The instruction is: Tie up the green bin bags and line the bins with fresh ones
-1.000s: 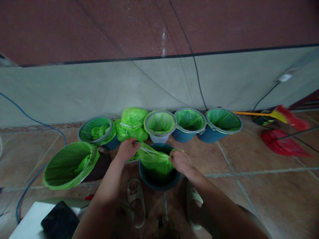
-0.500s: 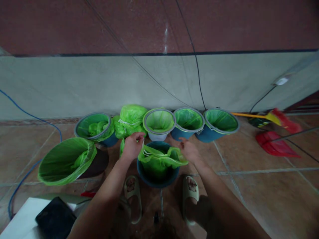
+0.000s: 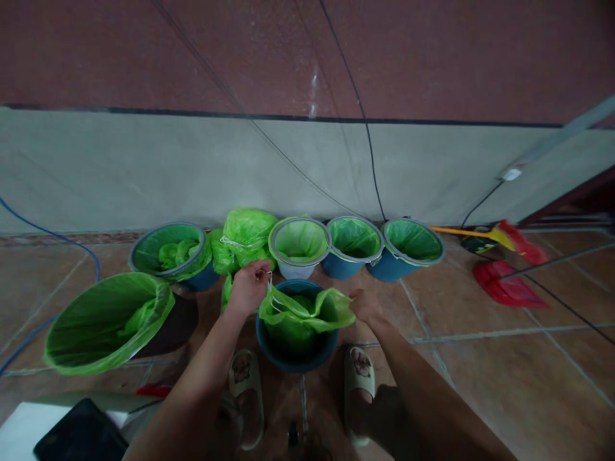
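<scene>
A blue bin (image 3: 296, 363) stands on the floor between my feet. A green drawstring garbage bag (image 3: 293, 326) hangs into it, its mouth gathered above the bin's rim. My left hand (image 3: 250, 285) pinches the white drawstring (image 3: 271, 289) at the bag's left side. On the right, my right hand (image 3: 366, 305) has closed fingers on the bag's edge. The bag's lower part sags inside the bin, where shadow hides the bottom.
Along the wall stand several bins lined with green bags, among them a white bin (image 3: 296, 269). Tied green bags (image 3: 247, 232) sit between them. A dark lined bin (image 3: 180, 326) tilts at left. A red dustpan (image 3: 504, 285) and a yellow-handled broom (image 3: 461, 232) lie at right.
My right hand has taken hold of the bag's right edge, and the bag's mouth is lifted and spread wider. The whole view has shifted slightly.
</scene>
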{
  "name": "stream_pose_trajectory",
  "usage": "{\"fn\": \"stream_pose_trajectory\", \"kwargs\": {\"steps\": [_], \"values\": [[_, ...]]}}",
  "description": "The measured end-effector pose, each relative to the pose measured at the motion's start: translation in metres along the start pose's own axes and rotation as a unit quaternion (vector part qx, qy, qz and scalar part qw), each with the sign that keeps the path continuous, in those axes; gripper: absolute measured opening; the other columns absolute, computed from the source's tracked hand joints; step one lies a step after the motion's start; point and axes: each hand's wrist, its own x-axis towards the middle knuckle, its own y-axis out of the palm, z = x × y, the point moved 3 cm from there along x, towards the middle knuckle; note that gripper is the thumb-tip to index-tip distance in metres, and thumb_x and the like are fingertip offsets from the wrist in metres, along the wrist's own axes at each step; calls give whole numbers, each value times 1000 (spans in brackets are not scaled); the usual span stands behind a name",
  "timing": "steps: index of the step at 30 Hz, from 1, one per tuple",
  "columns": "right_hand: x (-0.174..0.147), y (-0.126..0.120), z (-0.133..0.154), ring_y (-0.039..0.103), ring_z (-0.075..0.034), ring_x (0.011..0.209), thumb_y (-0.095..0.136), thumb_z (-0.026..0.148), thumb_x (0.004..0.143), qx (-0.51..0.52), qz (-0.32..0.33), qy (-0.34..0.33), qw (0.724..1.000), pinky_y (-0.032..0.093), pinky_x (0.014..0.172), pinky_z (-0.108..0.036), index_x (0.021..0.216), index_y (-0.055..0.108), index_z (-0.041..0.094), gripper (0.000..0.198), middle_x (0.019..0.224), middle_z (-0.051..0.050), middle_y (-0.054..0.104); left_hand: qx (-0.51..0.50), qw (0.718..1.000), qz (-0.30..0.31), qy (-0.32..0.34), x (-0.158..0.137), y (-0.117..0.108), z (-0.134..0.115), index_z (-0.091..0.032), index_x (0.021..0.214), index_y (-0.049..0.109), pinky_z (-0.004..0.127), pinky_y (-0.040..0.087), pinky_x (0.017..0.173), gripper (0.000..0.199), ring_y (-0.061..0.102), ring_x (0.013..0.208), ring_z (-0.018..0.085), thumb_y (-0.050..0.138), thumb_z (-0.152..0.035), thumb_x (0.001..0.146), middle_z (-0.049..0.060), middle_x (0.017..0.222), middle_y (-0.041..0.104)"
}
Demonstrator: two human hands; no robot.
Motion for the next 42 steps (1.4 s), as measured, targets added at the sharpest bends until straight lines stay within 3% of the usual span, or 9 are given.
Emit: {"fn": "stream_pose_trajectory", "kwargs": {"steps": [3, 7, 11, 19, 24, 27, 32, 37, 42], "values": [[-10, -33, 24, 67, -17, 84, 59, 24, 82, 178, -51, -24, 982, 49, 73, -25, 109, 66, 16, 29, 92, -8, 73, -61, 998, -18, 9, -2, -4, -8, -16, 102, 68, 32, 53, 80, 30, 66, 82, 19, 59, -21, 75, 7, 94, 71], [-41, -73, 65, 66, -16, 83, 61, 35, 81, 507, -53, -180, 842, 51, 78, -28, 104, 64, 18, 29, 90, -5, 72, -208, 977, -3, 38, -12, -11, -43, -15, 103, 69, 29, 54, 71, 33, 64, 73, 16, 61, -24, 72, 5, 89, 71], [-48, -77, 81, 60, -12, 67, 67, 37, 74, 644, 2, -179, 744, 49, 70, -26, 101, 63, 19, 33, 73, 1, 65, -343, 935, 43, 78, -22, -11, -77, -16, 101, 71, 26, 52, 65, 31, 62, 65, 13, 64, -21, 71, 4, 85, 70], [-58, -23, 116, 38, -8, 51, 72, 37, 73, 551, 184, -245, 776, 29, 49, -22, 96, 64, 19, 30, 58, 6, 49, -361, 919, 138, 83, -26, 26, -94, -16, 104, 69, 22, 51, 63, 32, 63, 70, 12, 60, -16, 73, 4, 91, 70], [-50, -38, 101, 31, -5, 45, 67, 53, 76, 594, 108, -177, 777, 20, 44, -22, 75, 64, 17, 37, 56, 5, 47, -143, 988, -21, 53, -20, 35, -66, -17, 121, 60, 28, 53, 74, 42, 65, 82, 15, 49, -14, 81, 9, 113, 66], [-41, -51, 87, 29, -4, 42, 71, 53, 73, 642, 74, -127, 753, 17, 41, -22, 83, 66, 16, 39, 57, 5, 49, -12, 996, 47, 69, -25, 47, -51, -17, 111, 64, 32, 49, 93, 37, 63, 100, 20, 50, -10, 78, 8, 112, 68], [-35, -60, 82, 29, -3, 42, 74, 46, 74, 684, 67, -151, 710, 20, 41, -21, 83, 67, 16, 32, 56, 6, 49, 2, 963, 254, 91, -47, 80, -40, -18, 88, 67, 29, 48, 84, 23, 65, 85, 18, 45, -23, 89, 4, 87, 71], [-37, -74, 72, 48, -7, 54, 74, 36, 76, 658, -3, -169, 733, 38, 55, -21, 102, 64, 21, 32, 62, 5, 58, -48, 979, 187, -60, -33, 92, -11, -15, 85, 65, 26, 46, 60, 30, 59, 59, 15, 38, -25, 90, 3, 64, 64], [-56, -82, 85, 63, -14, 79, 68, 35, 82, 599, 160, -269, 737, 47, 76, -28, 106, 65, 21, 28, 85, -2, 71, 36, 979, 200, -34, -34, 95, -6, -13, 79, 69, 28, 45, 65, 27, 60, 65, 17, 45, -22, 87, 7, 69, 65]]}}
